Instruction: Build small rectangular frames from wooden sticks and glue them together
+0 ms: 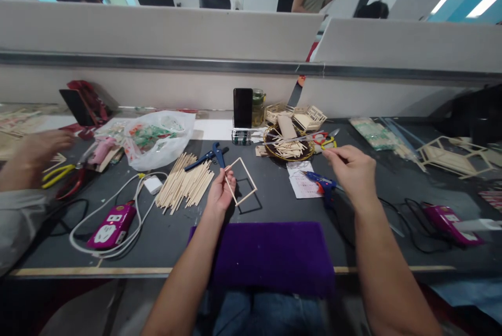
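My left hand (222,189) pinches one side of a small rectangular frame of thin wooden sticks (248,175), held tilted above the dark table. My right hand (352,171) is raised with thumb and fingertips pressed together; whatever may lie between them is too small to make out. Below and left of it a blue glue gun (319,179) rests partly on a printed paper slip (300,185). Just left of my left hand lie a pile of wooden sticks (181,182) and a dark blue clamp-like tool (212,157).
A round basket (290,158) holds short stick pieces, with red and yellow-handled scissors (326,141) beside it. A phone (242,107) stands behind. Purple cloth (270,252) covers the near edge. Purple power strips (113,225) and cables lie around. A co-worker's hand (43,153) is at left.
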Action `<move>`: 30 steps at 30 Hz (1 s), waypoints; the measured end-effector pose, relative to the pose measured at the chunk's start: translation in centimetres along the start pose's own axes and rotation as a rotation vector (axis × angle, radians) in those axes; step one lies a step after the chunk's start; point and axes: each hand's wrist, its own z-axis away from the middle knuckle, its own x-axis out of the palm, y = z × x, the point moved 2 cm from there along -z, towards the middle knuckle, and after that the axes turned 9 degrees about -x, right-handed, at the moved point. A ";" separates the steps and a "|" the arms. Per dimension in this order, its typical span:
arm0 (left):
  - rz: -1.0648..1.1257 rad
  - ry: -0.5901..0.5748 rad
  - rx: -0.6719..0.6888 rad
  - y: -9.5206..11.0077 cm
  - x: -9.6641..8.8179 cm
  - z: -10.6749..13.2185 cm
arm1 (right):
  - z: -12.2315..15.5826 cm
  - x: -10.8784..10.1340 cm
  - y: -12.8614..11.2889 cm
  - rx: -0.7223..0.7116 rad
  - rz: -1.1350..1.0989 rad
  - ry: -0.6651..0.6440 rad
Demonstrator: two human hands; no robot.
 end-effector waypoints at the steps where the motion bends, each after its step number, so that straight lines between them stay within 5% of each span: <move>1: -0.003 0.001 -0.003 0.0 0.1 0.0 | -0.3 0.0 0.0 -0.051 0.009 -0.011; 14: -0.018 0.016 -0.011 -0.2 0.6 0.5 | -1.3 2.6 1.6 -0.030 0.387 -0.474; 21: -0.035 0.017 -0.020 -0.1 0.7 0.5 | -1.7 1.5 0.5 0.139 0.175 -0.228; 27: -0.036 0.016 -0.012 -0.2 0.4 0.3 | -1.2 0.2 -0.7 -0.011 0.167 -0.082; 30: -0.043 0.001 -0.004 -0.3 0.3 0.2 | 0.2 1.2 -0.9 0.083 0.007 -0.037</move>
